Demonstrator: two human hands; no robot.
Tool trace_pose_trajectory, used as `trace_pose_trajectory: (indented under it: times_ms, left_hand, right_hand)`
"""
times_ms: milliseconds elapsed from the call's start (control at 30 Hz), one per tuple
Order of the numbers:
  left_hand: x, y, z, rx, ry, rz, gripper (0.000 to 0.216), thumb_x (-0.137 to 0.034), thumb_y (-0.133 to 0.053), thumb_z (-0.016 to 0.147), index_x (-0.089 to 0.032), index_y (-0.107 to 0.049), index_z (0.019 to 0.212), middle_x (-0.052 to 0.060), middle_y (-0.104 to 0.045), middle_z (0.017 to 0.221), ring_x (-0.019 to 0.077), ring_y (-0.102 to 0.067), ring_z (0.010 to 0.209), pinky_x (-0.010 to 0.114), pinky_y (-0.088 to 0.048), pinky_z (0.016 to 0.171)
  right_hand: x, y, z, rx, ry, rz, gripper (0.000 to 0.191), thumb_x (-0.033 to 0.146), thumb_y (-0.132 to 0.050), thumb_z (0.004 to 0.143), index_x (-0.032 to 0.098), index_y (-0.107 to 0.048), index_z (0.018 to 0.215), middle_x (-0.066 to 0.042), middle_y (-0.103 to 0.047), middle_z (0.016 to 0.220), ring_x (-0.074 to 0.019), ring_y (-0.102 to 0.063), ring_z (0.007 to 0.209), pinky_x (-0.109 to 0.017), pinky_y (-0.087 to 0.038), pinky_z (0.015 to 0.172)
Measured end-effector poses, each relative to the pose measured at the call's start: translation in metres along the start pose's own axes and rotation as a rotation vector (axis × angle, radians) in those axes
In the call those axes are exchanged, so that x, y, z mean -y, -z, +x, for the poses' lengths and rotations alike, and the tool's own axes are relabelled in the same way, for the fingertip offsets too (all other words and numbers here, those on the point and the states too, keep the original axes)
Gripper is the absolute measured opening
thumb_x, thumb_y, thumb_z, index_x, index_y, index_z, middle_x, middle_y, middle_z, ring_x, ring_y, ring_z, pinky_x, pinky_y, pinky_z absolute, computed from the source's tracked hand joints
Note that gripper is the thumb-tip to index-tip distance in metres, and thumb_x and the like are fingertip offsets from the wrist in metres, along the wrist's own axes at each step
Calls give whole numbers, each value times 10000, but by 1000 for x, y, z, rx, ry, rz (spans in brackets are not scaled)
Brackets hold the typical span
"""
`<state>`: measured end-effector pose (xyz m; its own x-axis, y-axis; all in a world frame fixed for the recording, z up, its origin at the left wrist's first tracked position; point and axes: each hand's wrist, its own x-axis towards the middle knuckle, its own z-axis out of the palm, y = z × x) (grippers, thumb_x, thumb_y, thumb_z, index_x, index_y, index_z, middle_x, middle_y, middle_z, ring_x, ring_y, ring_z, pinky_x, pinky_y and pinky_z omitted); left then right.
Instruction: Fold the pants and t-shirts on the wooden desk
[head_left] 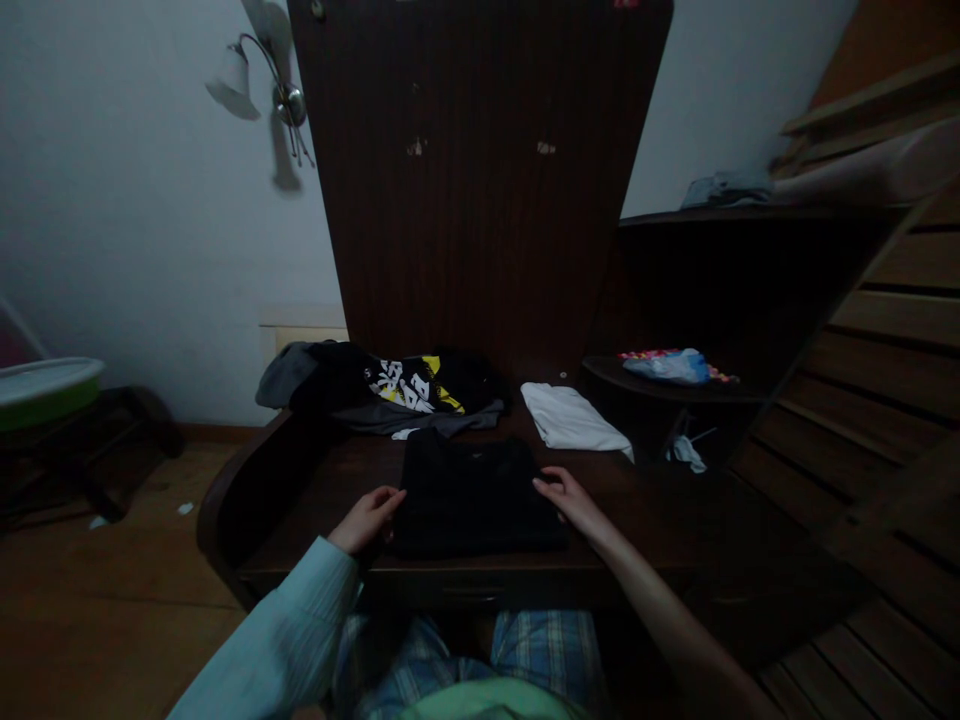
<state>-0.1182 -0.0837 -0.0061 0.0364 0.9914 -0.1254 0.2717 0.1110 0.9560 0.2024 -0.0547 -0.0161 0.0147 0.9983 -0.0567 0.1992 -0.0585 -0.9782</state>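
A folded black garment (471, 495) lies on the dark wooden table (660, 520) right in front of me. My left hand (367, 520) rests at its left edge with the fingers curled against the cloth. At the garment's right edge my right hand (568, 497) lies with the fingers loosely bent and touching the fabric. The room is dim, so the exact grip of either hand is hard to make out.
Behind the black garment lies a heap of dark clothes with a white and yellow print (390, 390). A folded white cloth (571, 418) sits to the right. A shelf holds a blue plastic bag (670, 366). A green basin (45, 390) stands at far left.
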Motion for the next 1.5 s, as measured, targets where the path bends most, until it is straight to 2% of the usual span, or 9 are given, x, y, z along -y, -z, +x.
trace_pose_trajectory:
  times_ms: [133, 367, 500, 667, 833, 1000, 1133, 1267, 1500]
  left_hand:
    - [-5, 0, 10, 15, 64, 22, 458, -615, -522, 569, -173, -473, 675, -97, -397, 362, 77, -393, 281, 185, -274, 314]
    - [7, -1, 14, 14, 37, 33, 406, -570, -533, 587, -168, -491, 619, -87, -412, 386, 68, -393, 298, 178, -255, 328]
    - [1, 3, 9, -70, -52, 220, 357, -537, -503, 637, -182, -504, 601, -40, -492, 449, 123, -499, 418, 214, -340, 411]
    - [-16, 7, -1, -312, -168, 514, 315, -424, -513, 693, -203, -558, 913, 65, -645, 840, 232, -592, 835, 304, -415, 739]
    - [-24, -6, 4, -206, -111, 500, 478, -442, -504, 715, -199, -495, 1127, 89, -635, 976, 245, -581, 921, 325, -410, 807]
    - [-18, -14, 2, -178, -200, 451, 590, -308, -530, 701, -210, -381, 1263, 73, -571, 1131, 226, -541, 1014, 318, -388, 865]
    - [-14, -12, -7, -153, -261, 428, 565, -282, -534, 690, -252, -425, 1244, 52, -581, 1086, 209, -560, 944, 307, -400, 845]
    - [-12, -16, -14, -147, -301, 428, 433, -319, -525, 695, -251, -554, 1121, 39, -594, 889, 189, -571, 805, 303, -431, 778]
    - [2, -25, -16, -226, -309, 147, 426, -318, -552, 659, -204, -578, 1069, 68, -555, 1119, 224, -484, 1080, 351, -344, 954]
  right_hand:
    - [14, 7, 11, 50, -178, 157, 406, 487, -627, 566, 228, -460, 831, 55, -511, 613, -66, -474, 436, -209, -358, 446]
    - [6, 0, 24, 9, 45, 59, 476, 383, -725, 404, 209, -461, 762, 123, -412, 416, -81, -421, 382, -205, -325, 399]
    - [4, 3, 25, -113, 84, -24, 474, 430, -700, 434, 212, -448, 771, 107, -434, 438, -104, -447, 398, -214, -335, 372]
    - [10, 24, 19, -139, 103, -346, 353, 505, -624, 564, 196, -530, 704, 4, -572, 563, -165, -557, 568, -275, -406, 530]
    - [15, 24, 18, -51, 122, -552, 343, 520, -565, 627, 195, -561, 519, -28, -623, 605, -197, -574, 646, -279, -378, 596]
    - [18, 2, 22, 11, 93, -608, 270, 445, -636, 580, 199, -554, 504, -23, -602, 578, -212, -579, 662, -267, -369, 572]
    - [19, -4, 18, -11, 141, -525, 184, 349, -657, 576, 194, -585, 645, -53, -638, 747, -226, -584, 759, -296, -407, 662]
    - [24, -6, 6, 75, 111, -321, 283, 317, -647, 593, 177, -571, 827, -48, -638, 878, -216, -581, 838, -328, -431, 761]
    - [43, -8, -14, 237, 20, 91, 458, 331, -687, 554, 208, -558, 976, -23, -651, 941, -206, -584, 919, -341, -417, 859]
